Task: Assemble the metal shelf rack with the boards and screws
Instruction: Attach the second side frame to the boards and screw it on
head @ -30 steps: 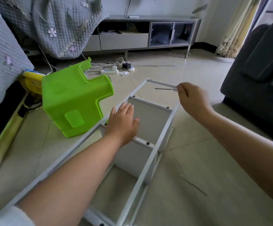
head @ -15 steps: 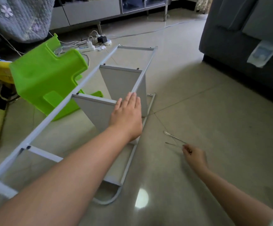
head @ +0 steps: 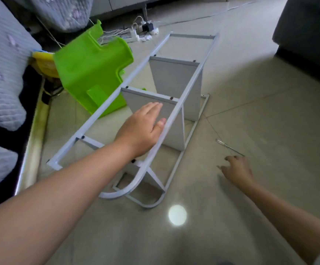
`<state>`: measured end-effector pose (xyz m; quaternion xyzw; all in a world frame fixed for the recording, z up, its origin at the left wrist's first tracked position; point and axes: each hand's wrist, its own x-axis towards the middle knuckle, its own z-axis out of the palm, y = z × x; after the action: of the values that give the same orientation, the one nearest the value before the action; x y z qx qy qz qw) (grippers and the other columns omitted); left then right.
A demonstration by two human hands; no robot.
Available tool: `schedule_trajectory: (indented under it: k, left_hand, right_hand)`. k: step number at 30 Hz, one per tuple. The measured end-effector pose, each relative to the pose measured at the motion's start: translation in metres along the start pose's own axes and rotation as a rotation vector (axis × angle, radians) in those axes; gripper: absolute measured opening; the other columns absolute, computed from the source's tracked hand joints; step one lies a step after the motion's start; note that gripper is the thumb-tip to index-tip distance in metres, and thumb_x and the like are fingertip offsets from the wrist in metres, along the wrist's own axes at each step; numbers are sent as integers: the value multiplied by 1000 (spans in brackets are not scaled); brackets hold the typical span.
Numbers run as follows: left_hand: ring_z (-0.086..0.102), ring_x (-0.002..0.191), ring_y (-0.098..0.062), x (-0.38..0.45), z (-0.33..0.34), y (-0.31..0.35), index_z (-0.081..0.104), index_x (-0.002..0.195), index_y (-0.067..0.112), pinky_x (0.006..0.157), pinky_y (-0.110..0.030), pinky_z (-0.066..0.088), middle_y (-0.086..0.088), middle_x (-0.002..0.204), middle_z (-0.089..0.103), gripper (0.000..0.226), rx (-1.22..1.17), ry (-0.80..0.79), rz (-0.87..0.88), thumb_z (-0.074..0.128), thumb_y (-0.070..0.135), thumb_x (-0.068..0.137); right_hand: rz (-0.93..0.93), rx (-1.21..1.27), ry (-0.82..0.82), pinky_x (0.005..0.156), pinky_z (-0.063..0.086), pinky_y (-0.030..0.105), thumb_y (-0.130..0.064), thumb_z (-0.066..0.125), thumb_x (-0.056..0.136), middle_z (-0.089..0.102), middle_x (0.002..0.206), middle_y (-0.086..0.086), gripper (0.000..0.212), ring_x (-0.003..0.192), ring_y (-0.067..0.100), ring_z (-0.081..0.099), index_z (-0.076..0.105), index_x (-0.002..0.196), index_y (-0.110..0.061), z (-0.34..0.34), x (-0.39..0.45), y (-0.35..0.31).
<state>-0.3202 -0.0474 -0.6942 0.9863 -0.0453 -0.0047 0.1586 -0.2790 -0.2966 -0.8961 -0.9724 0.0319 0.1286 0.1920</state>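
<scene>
The white metal shelf rack [head: 193,77] lies on its side on the tiled floor, its upper side frame raised on two grey boards. My left hand [head: 142,129] rests with straight fingers against the nearer board [head: 145,104], thumb by the frame's rail. The farther board [head: 174,73] stands beyond it. A thin metal screwdriver [head: 230,147] lies on the floor to the right of the rack. My right hand [head: 237,167] hovers low over the floor just short of it, fingers spread and holding nothing.
An overturned green plastic stool [head: 90,73] lies left of the rack, touching its rail. A quilted grey cover [head: 2,73] drapes furniture at the left. A power strip with cables [head: 142,33] sits at the back. A dark sofa [head: 308,35] stands at the right.
My right hand came down from the rack's far end to the floor and has released the screwdriver, which lies beside it. My left hand slid down the nearer board.
</scene>
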Motion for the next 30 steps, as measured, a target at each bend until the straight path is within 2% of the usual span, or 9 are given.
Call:
schedule_trajectory:
  k: [5,9,11,13,16,21,25,27,30]
  left_hand:
    - [33,134,-29,-42,-28,-68,39,135,-1,109,-36,26,-18,142,39,70,198,78,-205,24,45,84]
    - [46,115,-36,-69,-43,-108,42,119,0,88,-38,39,-22,125,48,35,216,-25,-665,34,28,98]
    - [52,105,-35,-77,-42,-118,48,113,2,81,-35,41,-22,118,54,36,157,-107,-693,27,28,101]
    - [55,99,-34,-81,-38,-122,52,109,2,78,-34,42,-21,112,57,37,132,-108,-641,23,25,102]
    - [55,94,-34,-80,-35,-123,52,102,2,77,-35,42,-21,107,59,36,45,-26,-600,24,24,102]
    - [53,74,-26,-56,-34,-121,54,96,8,71,-34,44,-20,107,62,32,-405,207,-601,28,27,101]
    - [59,100,-35,-52,-8,-131,58,100,4,89,-46,49,-24,111,60,42,-762,505,-768,26,32,100]
    - [58,106,-37,-63,21,-143,58,97,1,89,-46,49,-25,112,60,37,-747,445,-901,33,28,99]
    - [56,111,-37,-88,72,-149,56,111,-9,90,-40,50,-29,120,56,35,-623,54,-1002,43,19,95]
  right_hand:
    - [-891,147,444,75,49,36,-24,46,87,65,84,17,34,88,30,55,66,90,3,-60,-27,-97]
    - [-1399,-26,368,86,47,35,-51,32,92,59,104,14,47,102,25,47,50,110,-12,-97,-74,-179]
    - [-1529,-235,313,83,50,38,-66,31,82,56,114,11,61,106,27,52,49,115,-19,-99,-95,-203]
    - [-1596,-432,222,72,55,33,-74,37,69,63,105,4,66,97,25,61,56,109,-25,-95,-108,-217]
    - [-1691,-596,174,65,56,25,-65,57,61,66,86,-6,42,91,19,65,67,80,-29,-89,-107,-225]
    - [-1588,-582,143,55,55,25,-56,31,75,65,76,-2,48,80,18,67,66,70,-23,-94,-81,-224]
    - [-1454,-582,94,81,45,29,-63,13,80,64,93,0,67,98,19,59,61,94,-19,-93,-76,-225]
    - [-1466,-583,133,68,49,29,-58,21,81,63,69,-1,58,72,17,64,63,74,-19,-85,-76,-223]
    - [-1474,-472,306,60,51,26,-56,24,87,56,49,-5,59,51,16,60,61,58,-21,-76,-64,-217]
